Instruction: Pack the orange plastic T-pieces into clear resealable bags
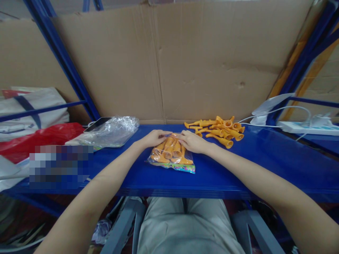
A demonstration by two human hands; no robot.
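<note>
A clear plastic bag (171, 155) filled with several orange toy horns lies flat in front of me, its colourful printed strip on the near edge. Their flared ends point toward me. My left hand (155, 138) holds the bag's far left corner, fingers curled over the film. On the far right corner, my right hand (191, 141) grips the bag in the same way, with its thumb and fingers on the plastic. Just beyond my right hand is a loose pile of orange toy horns (221, 133), some lying across each other.
The blue table (265, 158) backs onto a cardboard sheet (206, 63) between blue metal posts. Clear plastic bags (116, 130) lie at left beside a red plastic bag (53, 135). A white power strip (309, 127) with cables sits at right.
</note>
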